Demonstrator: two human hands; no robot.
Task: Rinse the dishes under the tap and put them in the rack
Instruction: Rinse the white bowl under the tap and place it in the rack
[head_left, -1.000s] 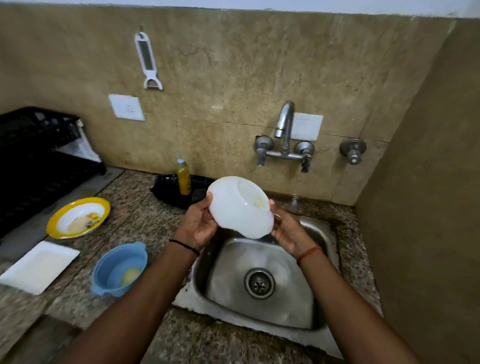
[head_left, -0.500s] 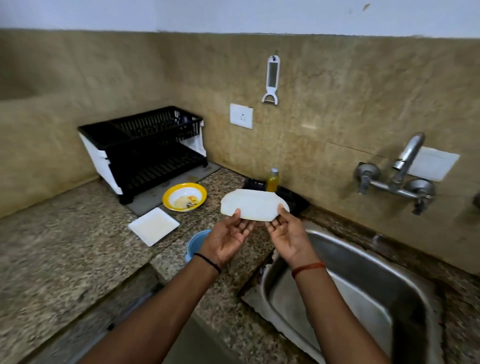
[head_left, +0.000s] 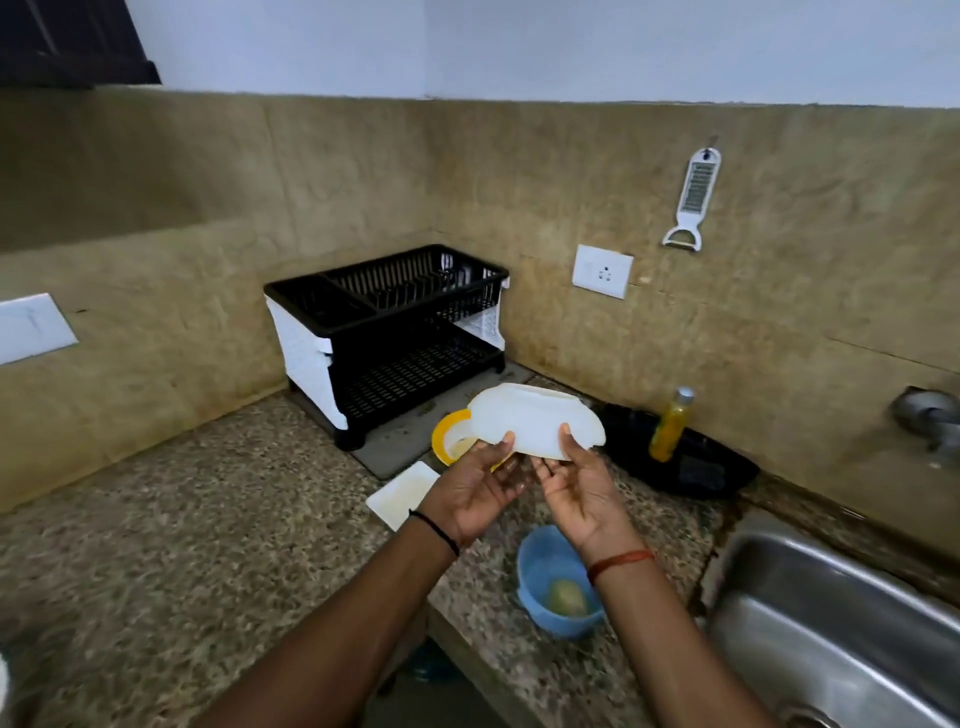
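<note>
A white bowl (head_left: 535, 423) is held in the air above the counter, rim away from me, with my left hand (head_left: 475, 491) under its left side and my right hand (head_left: 582, 491) under its right, thumbs on its near wall. Beyond it stands the black two-tier dish rack (head_left: 395, 332) in the corner, with nothing visible in it. Behind the bowl a yellow-rimmed plate (head_left: 449, 434) lies on the counter, partly hidden. A white square plate (head_left: 402, 493) and a blue bowl (head_left: 556, 582) sit below my hands. The steel sink (head_left: 831, 639) is at the lower right.
A yellow soap bottle (head_left: 670, 426) stands on a black tray (head_left: 691, 462) against the wall. Part of the tap (head_left: 930, 415) shows at the right edge. A white peeler (head_left: 693, 200) hangs on the wall above a socket (head_left: 602, 271). Granite counter (head_left: 182, 545) stretches left.
Both hands carried the white bowl from over the sink leftward, toward the rack. My view turned left with it, so the rack now sits mid-frame and the sink at the right edge.
</note>
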